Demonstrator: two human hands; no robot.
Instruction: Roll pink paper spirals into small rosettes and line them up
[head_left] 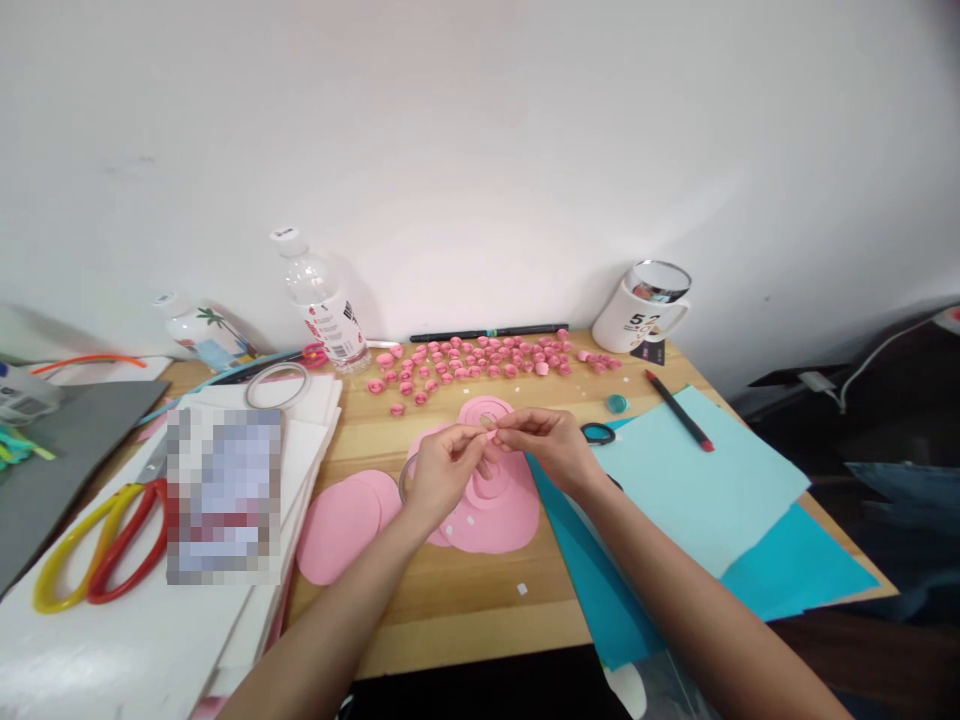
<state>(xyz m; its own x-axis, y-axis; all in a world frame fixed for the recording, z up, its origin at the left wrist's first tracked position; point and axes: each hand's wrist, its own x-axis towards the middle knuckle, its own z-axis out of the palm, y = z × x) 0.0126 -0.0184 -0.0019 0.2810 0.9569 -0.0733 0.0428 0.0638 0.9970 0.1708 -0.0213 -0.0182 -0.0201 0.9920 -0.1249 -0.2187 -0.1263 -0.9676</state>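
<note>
My left hand and my right hand meet above the table, fingertips pinched together on a small piece of pink paper. Its exact shape is mostly hidden by the fingers. Beneath them lie pink paper pieces with rounded edges, one seemingly cut in a spiral. To the left of my left hand, pink paper discs overlap. Beyond both hands, many small rolled pink paper flowers are spread over the wooden table.
Blue paper sheets with a black-and-red pen lie at right, near black scissor handles. At the back stand a white mug and a water bottle. White paper at left bears red-and-yellow scissors and a tape ring.
</note>
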